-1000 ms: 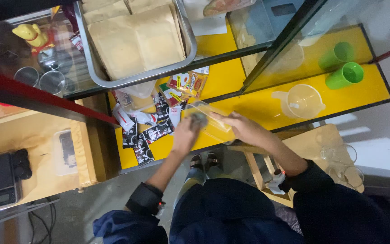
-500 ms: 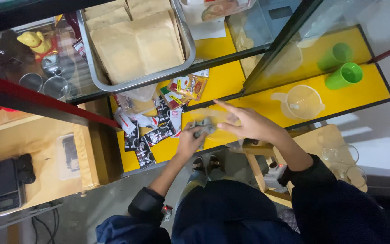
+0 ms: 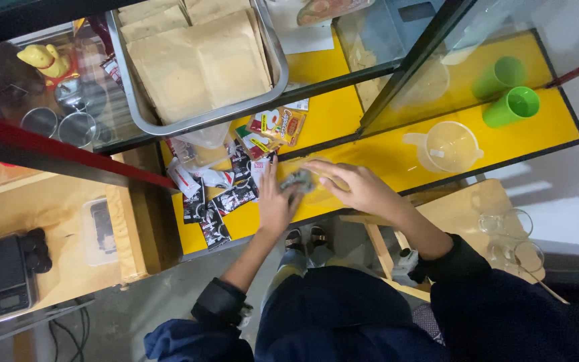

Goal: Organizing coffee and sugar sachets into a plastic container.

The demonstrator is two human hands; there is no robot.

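Loosely, a grey wad (image 3: 297,181) is pinched between left hand (image 3: 276,201) and right hand (image 3: 356,188) (both half-closed); sachets (image 3: 226,198) could be swept off the surface (image 3: 383,157).

Two green cups (image 3: 507,92), clear jug (image 3: 447,147) — tray of brown bags (image 3: 196,60).

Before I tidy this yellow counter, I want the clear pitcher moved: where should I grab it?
Take the clear pitcher by its handle, the tab sticking out on its left side toward the hands. It stands upright and open-topped, so come in from the left, level, probably keeping it upright.
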